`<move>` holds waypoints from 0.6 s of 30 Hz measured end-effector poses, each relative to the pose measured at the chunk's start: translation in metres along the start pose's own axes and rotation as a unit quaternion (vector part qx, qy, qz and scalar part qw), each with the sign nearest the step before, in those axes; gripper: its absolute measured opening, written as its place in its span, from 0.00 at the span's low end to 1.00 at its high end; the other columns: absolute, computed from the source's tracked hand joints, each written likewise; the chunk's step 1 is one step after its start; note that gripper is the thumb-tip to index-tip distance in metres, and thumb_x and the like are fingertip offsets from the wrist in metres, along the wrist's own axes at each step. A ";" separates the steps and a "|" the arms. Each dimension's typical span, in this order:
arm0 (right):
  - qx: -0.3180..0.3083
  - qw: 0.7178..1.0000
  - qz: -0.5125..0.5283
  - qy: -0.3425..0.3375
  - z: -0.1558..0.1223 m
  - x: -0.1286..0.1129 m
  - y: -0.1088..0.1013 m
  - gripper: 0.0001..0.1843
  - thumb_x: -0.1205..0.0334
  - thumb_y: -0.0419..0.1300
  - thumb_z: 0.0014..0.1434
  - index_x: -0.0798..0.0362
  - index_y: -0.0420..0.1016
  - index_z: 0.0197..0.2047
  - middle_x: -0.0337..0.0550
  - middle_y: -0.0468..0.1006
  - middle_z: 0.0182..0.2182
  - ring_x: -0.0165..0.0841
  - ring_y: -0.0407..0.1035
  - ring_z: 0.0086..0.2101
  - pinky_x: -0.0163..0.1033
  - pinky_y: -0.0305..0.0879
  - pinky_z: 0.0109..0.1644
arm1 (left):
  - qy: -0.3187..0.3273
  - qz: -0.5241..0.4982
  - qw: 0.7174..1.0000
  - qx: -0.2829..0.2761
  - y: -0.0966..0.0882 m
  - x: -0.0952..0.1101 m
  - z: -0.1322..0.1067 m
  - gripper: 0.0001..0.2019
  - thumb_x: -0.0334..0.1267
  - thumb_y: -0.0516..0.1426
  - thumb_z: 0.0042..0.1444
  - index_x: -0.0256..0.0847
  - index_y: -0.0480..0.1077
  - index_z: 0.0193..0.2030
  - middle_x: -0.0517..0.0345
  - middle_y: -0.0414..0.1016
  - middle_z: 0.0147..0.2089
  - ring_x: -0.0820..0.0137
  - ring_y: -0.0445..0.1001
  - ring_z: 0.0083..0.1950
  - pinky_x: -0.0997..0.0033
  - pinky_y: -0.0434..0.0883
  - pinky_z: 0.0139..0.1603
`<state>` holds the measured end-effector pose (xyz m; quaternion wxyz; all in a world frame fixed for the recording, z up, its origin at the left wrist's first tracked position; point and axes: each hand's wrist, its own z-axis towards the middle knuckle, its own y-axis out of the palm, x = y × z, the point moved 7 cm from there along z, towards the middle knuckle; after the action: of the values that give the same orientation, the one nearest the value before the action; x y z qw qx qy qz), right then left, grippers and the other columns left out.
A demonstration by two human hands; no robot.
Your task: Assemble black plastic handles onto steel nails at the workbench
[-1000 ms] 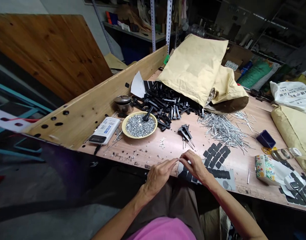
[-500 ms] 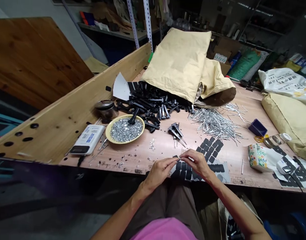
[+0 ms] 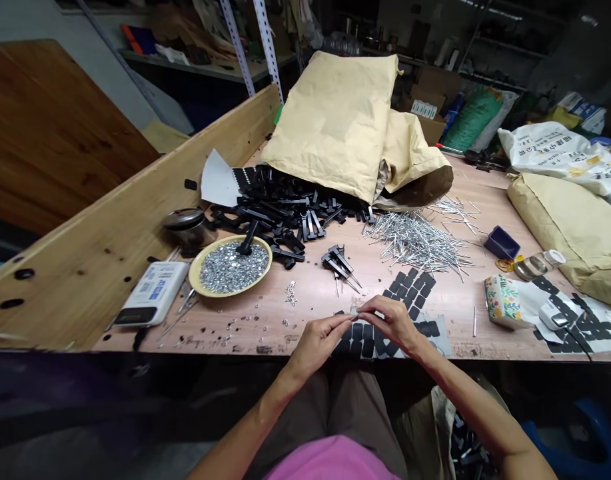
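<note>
My left hand point(image 3: 321, 340) and my right hand point(image 3: 391, 321) meet fingertip to fingertip just above the table's front edge. Both are closed in a pinch, and what lies between the fingers is too small to make out. Beneath them is a grey sheet with black rounded pads point(image 3: 368, 341). More black pads point(image 3: 410, 292) lie beyond my right hand. Farther off rests a small group of black plastic pieces with metal rods point(image 3: 340, 265). A few small silver bits point(image 3: 290, 292) are scattered to the left of it.
A yellow bowl point(image 3: 198, 288) of tiny metal parts stands left, beside a white device point(image 3: 152, 293). Black plastic pieces point(image 3: 285, 210) spill from a large paper sack point(image 3: 335, 120). A heap of metal rods point(image 3: 418, 240) lies right of them. A flowered box point(image 3: 503, 300) stands at right.
The camera view has turned slightly to the right, so the table's contents sit farther left. My hands keep the same pinch, almost unmoved.
</note>
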<state>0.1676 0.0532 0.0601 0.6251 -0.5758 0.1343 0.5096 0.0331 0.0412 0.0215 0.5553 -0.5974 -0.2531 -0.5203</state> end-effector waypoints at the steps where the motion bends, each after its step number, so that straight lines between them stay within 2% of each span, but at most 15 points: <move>1: 0.002 1.000 -0.001 0.008 0.000 0.001 -0.001 0.15 0.52 0.53 0.62 0.51 0.76 0.33 0.45 0.77 0.28 0.32 0.72 0.30 0.36 0.67 0.35 | 0.027 0.043 0.998 0.022 -0.002 0.003 -0.001 0.15 0.41 0.50 0.60 0.41 0.76 0.44 0.55 0.80 0.30 0.69 0.77 0.30 0.74 0.72 0.31; 3: 0.008 0.999 0.000 0.037 0.000 0.003 -0.001 0.16 0.51 0.53 0.62 0.52 0.75 0.32 0.43 0.77 0.27 0.31 0.70 0.28 0.35 0.66 0.33 | 0.079 0.131 0.987 0.054 -0.002 0.010 -0.004 0.15 0.39 0.49 0.61 0.43 0.76 0.46 0.53 0.80 0.32 0.70 0.77 0.31 0.77 0.71 0.32; 5: 0.014 0.998 0.002 0.066 -0.001 0.006 -0.002 0.16 0.50 0.54 0.61 0.52 0.74 0.30 0.42 0.76 0.26 0.30 0.69 0.26 0.34 0.65 0.32 | 0.115 0.195 0.972 0.063 0.000 0.013 -0.006 0.16 0.37 0.47 0.63 0.42 0.75 0.47 0.54 0.79 0.30 0.72 0.76 0.28 0.79 0.70 0.30; 10: 0.016 0.995 -0.008 0.099 -0.003 0.009 0.000 0.17 0.49 0.53 0.61 0.52 0.72 0.29 0.39 0.73 0.24 0.29 0.67 0.25 0.33 0.63 0.31 | 0.163 0.230 0.957 0.071 0.003 0.020 -0.005 0.16 0.37 0.46 0.64 0.41 0.74 0.47 0.54 0.79 0.31 0.73 0.77 0.29 0.79 0.70 0.31; 14: 0.010 0.998 -0.037 0.052 -0.002 0.005 0.004 0.19 0.49 0.48 0.64 0.52 0.69 0.30 0.41 0.70 0.25 0.29 0.65 0.27 0.34 0.62 0.32 | 0.167 0.247 0.952 0.071 0.002 0.023 -0.004 0.17 0.37 0.45 0.64 0.40 0.74 0.47 0.53 0.79 0.31 0.72 0.77 0.28 0.79 0.70 0.29; 18: 0.002 0.998 -0.066 0.020 0.001 0.002 0.011 0.20 0.50 0.42 0.65 0.51 0.65 0.29 0.40 0.66 0.25 0.30 0.62 0.27 0.34 0.60 0.33 | 0.146 0.228 0.961 0.061 0.002 0.017 -0.004 0.17 0.38 0.45 0.64 0.41 0.74 0.48 0.54 0.79 0.31 0.72 0.77 0.30 0.79 0.72 0.33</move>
<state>0.1594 0.0525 0.0528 0.6558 -0.5922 0.1099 0.4552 0.0394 0.0320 0.0356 0.7259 -0.5214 -0.0573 -0.4450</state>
